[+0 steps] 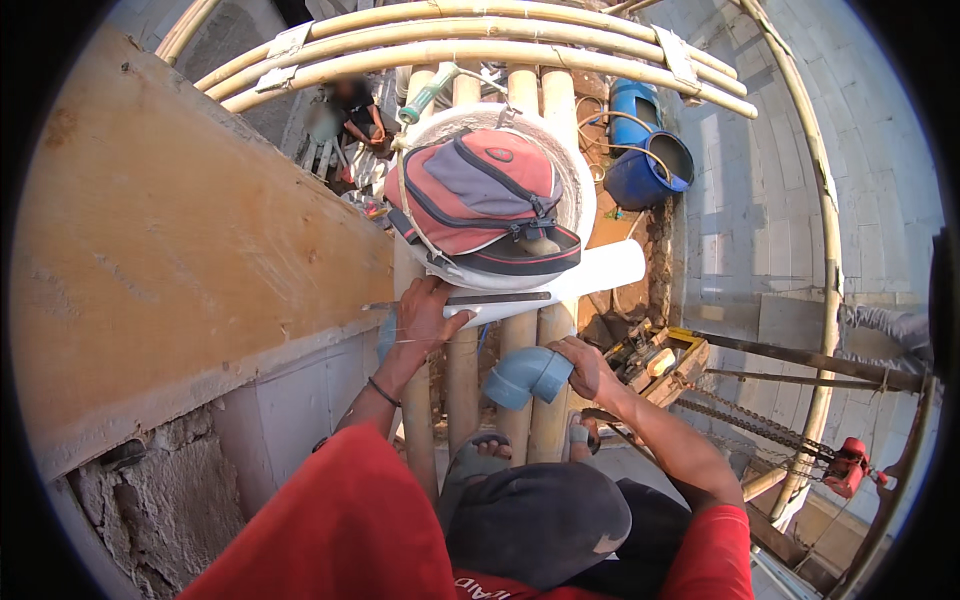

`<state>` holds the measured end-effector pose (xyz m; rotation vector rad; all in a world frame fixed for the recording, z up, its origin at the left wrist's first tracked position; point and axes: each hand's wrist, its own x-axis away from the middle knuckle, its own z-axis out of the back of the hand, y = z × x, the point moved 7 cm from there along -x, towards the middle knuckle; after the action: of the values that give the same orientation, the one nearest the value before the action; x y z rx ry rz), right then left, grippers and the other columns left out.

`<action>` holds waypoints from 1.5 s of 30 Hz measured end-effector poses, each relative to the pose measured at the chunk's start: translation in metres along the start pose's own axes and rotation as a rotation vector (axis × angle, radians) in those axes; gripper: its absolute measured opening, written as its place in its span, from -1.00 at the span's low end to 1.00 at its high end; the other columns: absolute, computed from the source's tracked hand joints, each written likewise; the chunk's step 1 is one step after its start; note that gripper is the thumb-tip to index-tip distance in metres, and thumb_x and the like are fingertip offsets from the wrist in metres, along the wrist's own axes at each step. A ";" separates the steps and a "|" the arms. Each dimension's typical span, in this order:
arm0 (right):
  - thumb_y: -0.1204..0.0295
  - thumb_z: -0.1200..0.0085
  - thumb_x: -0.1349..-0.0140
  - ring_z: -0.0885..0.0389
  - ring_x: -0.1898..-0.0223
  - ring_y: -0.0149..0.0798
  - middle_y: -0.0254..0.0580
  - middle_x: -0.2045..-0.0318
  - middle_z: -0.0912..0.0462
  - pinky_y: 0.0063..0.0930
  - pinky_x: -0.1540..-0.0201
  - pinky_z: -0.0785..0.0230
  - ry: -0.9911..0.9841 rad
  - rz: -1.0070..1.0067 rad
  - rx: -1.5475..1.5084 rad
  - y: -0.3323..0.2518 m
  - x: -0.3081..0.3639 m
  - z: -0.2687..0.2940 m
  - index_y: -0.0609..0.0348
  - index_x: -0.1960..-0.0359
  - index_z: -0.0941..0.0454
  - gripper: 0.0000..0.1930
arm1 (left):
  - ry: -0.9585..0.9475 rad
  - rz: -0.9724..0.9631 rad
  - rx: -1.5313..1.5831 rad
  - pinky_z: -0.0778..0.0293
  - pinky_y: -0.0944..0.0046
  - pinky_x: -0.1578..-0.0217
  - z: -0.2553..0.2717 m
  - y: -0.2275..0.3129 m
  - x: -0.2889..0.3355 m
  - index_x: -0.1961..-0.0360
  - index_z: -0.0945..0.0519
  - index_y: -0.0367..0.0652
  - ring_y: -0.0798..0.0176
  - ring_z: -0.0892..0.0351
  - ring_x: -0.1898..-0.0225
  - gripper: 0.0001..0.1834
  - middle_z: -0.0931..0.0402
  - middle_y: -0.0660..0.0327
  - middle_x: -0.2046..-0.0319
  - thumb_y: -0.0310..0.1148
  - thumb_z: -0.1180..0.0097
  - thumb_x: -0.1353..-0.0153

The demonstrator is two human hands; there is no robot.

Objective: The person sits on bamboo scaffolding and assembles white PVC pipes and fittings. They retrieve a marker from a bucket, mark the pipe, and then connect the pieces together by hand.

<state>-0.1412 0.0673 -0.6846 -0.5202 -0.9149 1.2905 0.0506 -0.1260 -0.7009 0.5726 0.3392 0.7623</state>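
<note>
Right hand (593, 376): fingers gripping blue-grey elbow (520, 377) at right edge; open gap to white pipe (612, 268). Left hand (426, 315): fingers curled against white pipe, grip unclear.

The right hand (592, 372) grips a blue-grey pipe elbow (522, 378).

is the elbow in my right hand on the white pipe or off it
Off: the right hand holds the elbow, with a gap between it and the white pipe.

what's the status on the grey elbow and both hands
Right hand gripping grey elbow. Left hand at white pipe, hold unclear. Red-grey bag in white tub, crowding just beyond pipe.
</note>
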 end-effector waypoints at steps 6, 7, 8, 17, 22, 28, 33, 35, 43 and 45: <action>0.53 -0.01 -0.21 -0.58 0.13 0.13 0.03 0.23 -0.58 -0.16 0.06 -0.45 -0.036 0.201 -0.041 -0.017 -0.017 -0.032 0.20 0.02 -0.55 -0.71 | -0.076 0.095 -0.036 -0.46 0.01 0.14 0.010 -0.016 0.001 0.19 -0.70 -0.21 -0.05 -0.53 0.20 -0.50 -0.59 0.08 0.24 -0.13 -0.47 0.13; 0.52 -0.02 -0.20 -0.57 0.17 0.12 0.02 0.25 -0.57 -0.15 0.08 -0.45 -0.052 0.199 -0.038 -0.019 -0.022 -0.038 0.22 0.03 -0.55 -0.71 | -0.061 0.088 -0.021 -0.46 0.02 0.14 0.013 -0.016 0.004 0.20 -0.70 -0.22 -0.05 -0.53 0.20 -0.51 -0.59 0.07 0.25 -0.12 -0.46 0.13; 0.52 -0.02 -0.20 -0.57 0.18 0.12 0.03 0.25 -0.56 -0.15 0.08 -0.44 -0.051 0.218 -0.016 -0.022 -0.029 -0.041 0.22 0.03 -0.55 -0.71 | -0.043 0.074 -0.008 -0.46 0.02 0.14 0.018 -0.014 0.004 0.20 -0.70 -0.22 -0.05 -0.53 0.20 -0.51 -0.59 0.06 0.26 -0.12 -0.46 0.12; 0.61 -0.05 -0.11 -0.57 0.14 0.15 0.08 0.20 -0.57 -0.11 0.05 -0.45 -0.015 0.199 0.026 -0.039 -0.041 -0.050 0.23 -0.03 -0.55 -0.62 | 0.105 0.065 0.021 -0.45 0.02 0.12 0.010 -0.014 0.021 0.24 -0.70 -0.26 -0.05 -0.52 0.19 -0.52 -0.54 0.04 0.30 -0.10 -0.42 0.07; 0.68 -0.01 -0.08 -0.57 0.09 0.16 0.10 0.16 -0.60 -0.14 0.00 -0.46 0.092 0.214 0.138 -0.019 -0.028 -0.057 0.23 -0.01 -0.55 -0.60 | 0.095 0.078 0.021 -0.46 0.01 0.12 0.011 -0.009 0.027 0.27 -0.70 -0.26 -0.05 -0.52 0.18 -0.55 -0.53 0.02 0.28 -0.09 -0.40 0.05; 0.54 0.03 -0.29 -0.56 -0.04 0.11 0.12 0.02 -0.61 -0.20 -0.12 -0.40 0.281 -0.021 -0.039 -0.001 0.001 -0.088 0.26 -0.03 -0.55 -0.71 | 0.213 0.098 0.117 -0.47 -0.01 0.13 0.005 -0.023 0.027 0.30 -0.68 -0.26 -0.08 -0.53 0.16 -0.59 -0.53 0.01 0.30 -0.13 -0.39 0.02; 0.59 0.04 -0.27 -0.54 -0.06 0.11 0.13 0.00 -0.58 -0.21 -0.13 -0.38 0.513 -0.082 -0.088 -0.010 0.039 -0.130 0.29 -0.04 -0.52 -0.70 | 0.231 0.139 0.216 -0.48 -0.01 0.12 0.004 -0.023 0.027 0.35 -0.65 -0.27 -0.10 -0.54 0.15 -0.71 -0.53 0.00 0.29 -0.26 -0.36 -0.01; 0.62 0.03 -0.24 -0.55 -0.07 0.09 0.14 0.01 -0.58 -0.21 -0.13 -0.38 0.541 -0.114 -0.111 -0.024 0.041 -0.140 0.28 -0.03 -0.52 -0.69 | 0.258 0.107 0.185 -0.47 0.00 0.14 0.004 -0.028 0.029 0.25 -0.67 -0.23 -0.10 -0.54 0.18 -0.71 -0.52 0.01 0.33 -0.31 -0.32 -0.01; 0.59 -0.08 -0.09 -0.51 -0.11 0.17 0.18 0.03 -0.58 -0.08 -0.11 -0.36 0.181 -0.351 -0.043 -0.084 0.042 -0.128 0.25 -0.07 -0.42 -0.56 | 0.317 0.012 -0.062 -0.47 -0.02 0.18 0.005 -0.016 0.046 0.17 -0.69 -0.16 -0.03 -0.53 0.23 -0.69 -0.49 0.08 0.34 -0.44 -0.26 0.01; 0.53 -0.20 -0.02 -0.54 -0.06 0.18 0.26 0.04 -0.56 -0.10 -0.06 -0.41 0.110 -0.285 0.040 -0.073 0.039 -0.123 0.28 -0.13 -0.36 -0.44 | 0.340 0.005 -0.059 -0.47 -0.01 0.18 0.007 -0.009 0.045 0.17 -0.69 -0.16 -0.02 -0.53 0.24 -0.69 -0.49 0.09 0.33 -0.45 -0.27 0.01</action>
<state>0.0017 0.1067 -0.6854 -0.4089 -0.8367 1.0099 0.0899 -0.1011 -0.7042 0.3864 0.6269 0.8727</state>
